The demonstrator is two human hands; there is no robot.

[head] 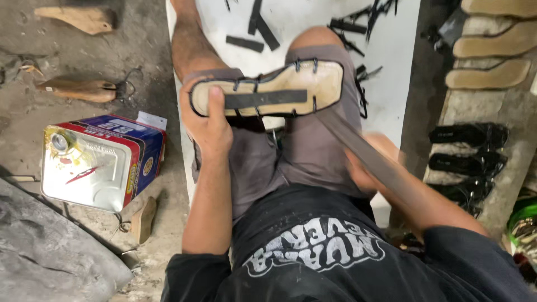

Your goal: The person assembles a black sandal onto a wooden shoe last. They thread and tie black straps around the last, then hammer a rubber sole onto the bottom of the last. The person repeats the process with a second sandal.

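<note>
A square metal tin (pixel 98 165) lies at left on the floor, with wooden shoe lasts (pixel 78 88) above it. Tan insoles (pixel 492 47) and black sandals (pixel 469 135) line the right edge; black strap pieces (pixel 254 31) lie at top centre.

The sandal sole (pixel 268 89) lies across the person's knees, with a strap strip (pixel 263 99) running lengthwise along it. The left hand (pixel 210 120) grips its left end, thumb on top. The right hand (pixel 372 162) is right of and below the sole, holding a long flat tool (pixel 363 151) that reaches the sole's right underside. A metal can (pixel 100 162) lies on the floor at left, wooden lasts (pixel 78 89) behind it. Finished sandals (pixel 467 151) lie at right, with insoles (pixel 492 50) behind them.
</note>
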